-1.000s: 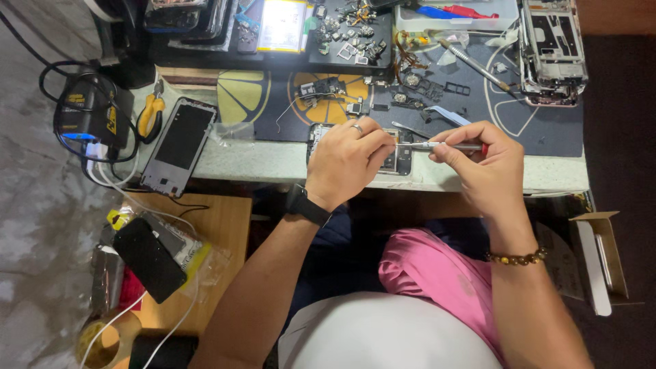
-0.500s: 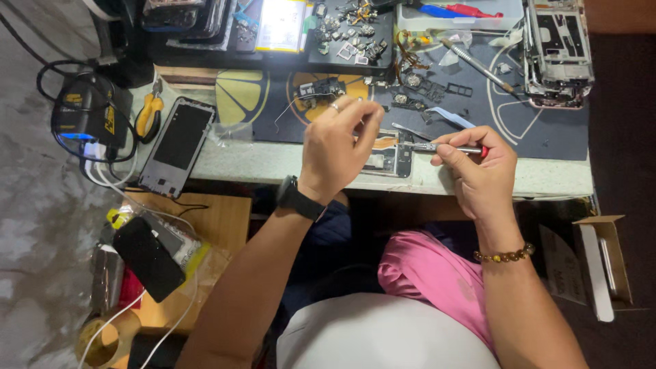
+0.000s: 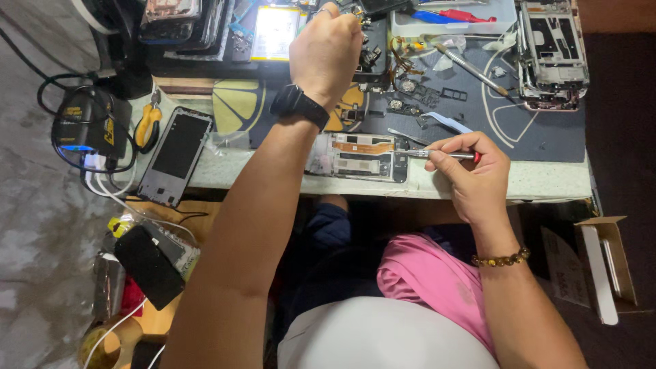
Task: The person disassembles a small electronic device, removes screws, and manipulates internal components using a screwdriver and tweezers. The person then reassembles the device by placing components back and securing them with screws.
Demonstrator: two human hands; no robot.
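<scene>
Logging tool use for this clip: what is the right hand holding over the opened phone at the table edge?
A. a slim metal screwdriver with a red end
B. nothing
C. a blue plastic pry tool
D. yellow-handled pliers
A: the right hand pinches a slim metal screwdriver with a red end, its tip pointing at the opened phone; the yellow-handled pliers lie untouched far to the side.
</scene>
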